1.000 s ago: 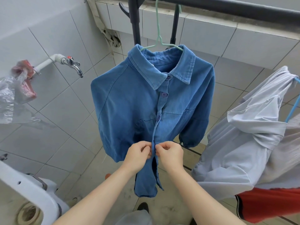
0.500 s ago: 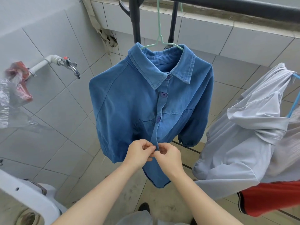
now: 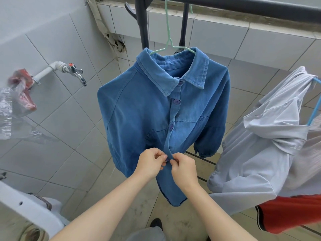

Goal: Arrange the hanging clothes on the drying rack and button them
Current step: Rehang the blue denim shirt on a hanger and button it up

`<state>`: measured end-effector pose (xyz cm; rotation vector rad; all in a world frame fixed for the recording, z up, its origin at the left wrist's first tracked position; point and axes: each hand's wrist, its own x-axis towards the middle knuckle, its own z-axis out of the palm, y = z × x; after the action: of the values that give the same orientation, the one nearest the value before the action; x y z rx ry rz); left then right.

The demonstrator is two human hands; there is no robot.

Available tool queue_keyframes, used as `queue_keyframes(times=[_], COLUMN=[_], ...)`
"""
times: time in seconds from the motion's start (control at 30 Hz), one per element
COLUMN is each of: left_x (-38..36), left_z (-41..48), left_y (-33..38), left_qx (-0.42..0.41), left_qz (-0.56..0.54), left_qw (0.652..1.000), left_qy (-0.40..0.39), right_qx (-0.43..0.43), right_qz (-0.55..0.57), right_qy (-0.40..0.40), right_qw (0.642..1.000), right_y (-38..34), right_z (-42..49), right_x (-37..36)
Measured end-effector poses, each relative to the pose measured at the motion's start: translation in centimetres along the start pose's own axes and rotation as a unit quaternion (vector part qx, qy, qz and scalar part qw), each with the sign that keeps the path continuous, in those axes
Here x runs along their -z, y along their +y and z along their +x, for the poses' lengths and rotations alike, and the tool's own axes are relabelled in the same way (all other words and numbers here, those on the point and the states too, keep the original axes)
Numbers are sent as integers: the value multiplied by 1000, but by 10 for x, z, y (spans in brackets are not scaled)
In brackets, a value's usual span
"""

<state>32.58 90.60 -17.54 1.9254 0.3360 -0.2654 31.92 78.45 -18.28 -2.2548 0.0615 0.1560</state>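
- Under the dark drying rack (image 3: 243, 6), a blue shirt (image 3: 139, 110) hangs on a mint-green hanger (image 3: 169, 42), collar up and front facing the viewer.
- Down the shirt's front strip, the purple buttons (image 3: 176, 101) just below the collar are fastened.
- Two chest pockets on the shirt lie flat.
- Low on that front strip, the left hand (image 3: 149, 164) and the right hand (image 3: 184, 169) meet, fingertips almost touching.
- Each hand pinches the edge of the strip between thumb and curled fingers.
- A speck of purple shows between the fingertips; whether that button is through its hole is too small to tell.
- Below the hands, the shirt's tail hangs down to a loose point.
- Right of the shirt, just beside its sleeve, a pale grey garment (image 3: 260, 153) hangs bunched on a blue hanger (image 3: 314, 110).
- A red garment (image 3: 291, 214) with dark trim shows under the grey one.
- Left of the shirt, a metal tap (image 3: 76, 73) on a white pipe juts from the tiled wall (image 3: 60, 119).
- Further left of the shirt, a clear plastic bag (image 3: 10, 110) hangs by the pipe; inside it sits something red (image 3: 26, 98) that cannot be identified.
- Below and left of the shirt, a white moulded fixture (image 3: 26, 211) fills the corner.
- Directly below the shirt, a dark shoe (image 3: 156, 223) rests on the floor tiles.
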Motion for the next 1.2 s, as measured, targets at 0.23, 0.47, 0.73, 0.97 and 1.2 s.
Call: queue_keyframes(times=[0.23,0.47,0.73,0.97,1.2], left_x=[-1,-3,-18,-1,3], left_z=[1,-6,-22,-10,-5], left_y=[-3,-8,-19,-32,-30], left_qx=[-21,32,89,82,66], left_qz=[-59,-170,14,-19,-8], left_qw=[997,984,994,996,997], left_qy=[-45,-28,63,-4,45], right_qx=[-178,-80,-62,-73,3], right_qz=[286,150,169,183,120], right_qy=[-78,-77,-94,-168,-195], right_qw=[938,982,979,966,973], right_y=[5,16,7,12,12], right_z=[4,-17,-36,-42,-43], right_x=[12,5,-24,-23,-30])
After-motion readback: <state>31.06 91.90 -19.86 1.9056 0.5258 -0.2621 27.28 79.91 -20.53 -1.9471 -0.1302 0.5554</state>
